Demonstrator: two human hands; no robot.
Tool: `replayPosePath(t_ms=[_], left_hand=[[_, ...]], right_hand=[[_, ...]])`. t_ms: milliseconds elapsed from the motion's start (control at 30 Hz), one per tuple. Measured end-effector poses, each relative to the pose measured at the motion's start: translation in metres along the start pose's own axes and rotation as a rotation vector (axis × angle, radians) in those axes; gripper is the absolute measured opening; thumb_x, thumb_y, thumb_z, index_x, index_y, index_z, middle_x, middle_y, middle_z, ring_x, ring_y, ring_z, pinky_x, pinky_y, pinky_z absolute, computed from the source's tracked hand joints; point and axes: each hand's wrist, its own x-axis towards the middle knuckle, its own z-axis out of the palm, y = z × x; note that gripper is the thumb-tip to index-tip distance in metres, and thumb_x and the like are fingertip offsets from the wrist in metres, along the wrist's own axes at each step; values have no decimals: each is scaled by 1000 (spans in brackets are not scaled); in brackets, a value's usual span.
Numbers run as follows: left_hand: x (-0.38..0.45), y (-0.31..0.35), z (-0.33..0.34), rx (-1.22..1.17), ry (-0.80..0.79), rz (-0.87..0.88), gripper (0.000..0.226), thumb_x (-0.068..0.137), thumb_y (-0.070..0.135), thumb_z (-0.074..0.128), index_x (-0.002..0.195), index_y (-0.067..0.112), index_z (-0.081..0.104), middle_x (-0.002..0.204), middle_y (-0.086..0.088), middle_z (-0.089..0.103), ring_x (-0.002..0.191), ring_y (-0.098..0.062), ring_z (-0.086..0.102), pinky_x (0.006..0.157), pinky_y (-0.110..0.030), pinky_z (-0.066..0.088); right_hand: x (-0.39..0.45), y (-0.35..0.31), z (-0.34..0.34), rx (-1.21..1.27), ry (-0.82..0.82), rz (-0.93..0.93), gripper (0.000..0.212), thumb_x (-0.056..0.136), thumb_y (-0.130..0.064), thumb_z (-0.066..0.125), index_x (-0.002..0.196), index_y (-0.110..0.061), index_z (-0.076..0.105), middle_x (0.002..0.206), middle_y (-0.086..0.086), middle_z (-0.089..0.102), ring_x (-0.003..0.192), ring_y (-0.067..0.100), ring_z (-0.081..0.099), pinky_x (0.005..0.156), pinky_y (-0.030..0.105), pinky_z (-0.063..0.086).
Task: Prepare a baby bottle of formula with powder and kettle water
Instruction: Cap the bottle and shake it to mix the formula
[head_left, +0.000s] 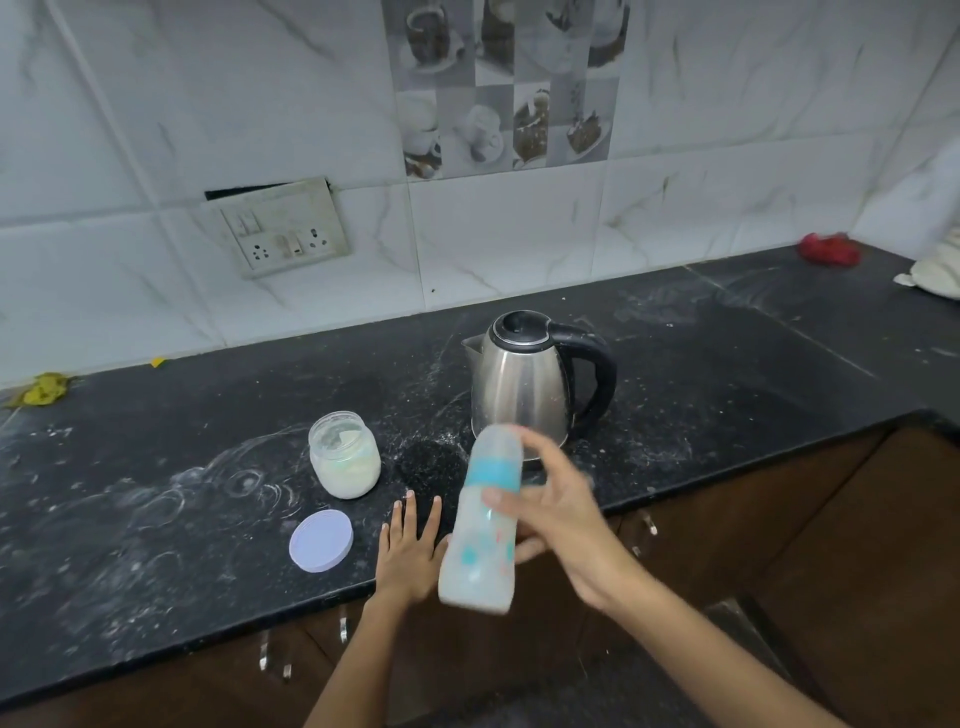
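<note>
Motion-blurred baby bottle (483, 525) hides the left hand's (410, 551) thumb.

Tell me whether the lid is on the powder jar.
No, the jar stands open, and its lid lies flat on the counter in front of it.

Wall: I see a switch-and-socket plate (283, 228) – hanging askew.
Counter, left: yellow scrap (44, 388).
Counter, right: red cloth (827, 249), near a white bag (937, 270).
</note>
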Motion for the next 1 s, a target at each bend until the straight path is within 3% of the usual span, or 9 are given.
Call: replayPosePath(t_ms=[67,200,300,400,600,733,800,900,1000], left_hand=[[1,1,0,8,12,12,68,98,51,17,150,19,-12,158,-9,-20,147,-26,-17,118,-44,-4],[1,1,1,-81,21,25,61,101,47,21,150,26,-9,158,-7,-21,146,-25,-19,118,-42,-7],[0,2,0,-58,25,15,62,101,45,23,150,24,-9,158,-7,-20,146,-25,-18,118,-42,-6],[0,2,-1,-4,27,9,67,101,42,26,150,19,-13,158,-9,-20,147,-26,-17,119,-42,-4],[1,2,0,-78,20,27,61,101,49,20,150,28,-9,157,-7,-22,146,-25,-20,118,-42,-7],[1,0,2,-29,9,18,66,100,47,28,151,23,-8,158,-8,-22,146,-26,-19,118,-43,-6],[4,-1,3,-16,19,19,68,100,47,30,150,24,-10,158,-9,-23,146,-26,-19,118,-44,-5],[3,0,2,-61,24,20,67,96,59,13,150,26,-9,157,-8,-22,146,-26,-19,118,-44,-5],[2,0,3,-83,19,17,109,57,85,-26,150,30,-10,157,-7,-23,146,-26,-19,118,-43,-5]], right_hand=[[-3,1,1,-9,-25,-16,72,69,-21,78,133,-34,47,104,11,76,91,28,74,58,35,61],[25,-23,-16,245,328,-201,67,71,-24,75,134,-29,51,110,4,72,94,27,73,63,39,61],[18,-16,-9,164,177,-126,67,71,-23,77,132,-31,52,109,2,73,94,24,73,62,42,62],[1,-4,-3,8,-41,-10,77,65,-23,88,132,-35,51,104,9,75,88,24,75,55,32,60],[34,-30,-28,317,402,-182,61,81,-23,73,137,-30,49,122,8,67,93,24,73,61,33,59],[6,-12,-7,64,94,-12,64,70,-21,78,129,-33,55,107,7,74,89,25,75,58,35,61],[2,-12,-6,31,56,-18,69,66,-20,78,129,-31,54,99,7,76,85,22,75,56,31,59],[22,-29,-19,205,311,-192,62,73,-18,75,131,-26,55,106,2,72,88,20,73,58,32,60],[40,-30,-27,318,453,-235,63,84,-13,72,140,-29,46,107,-2,71,97,24,73,65,40,62]])
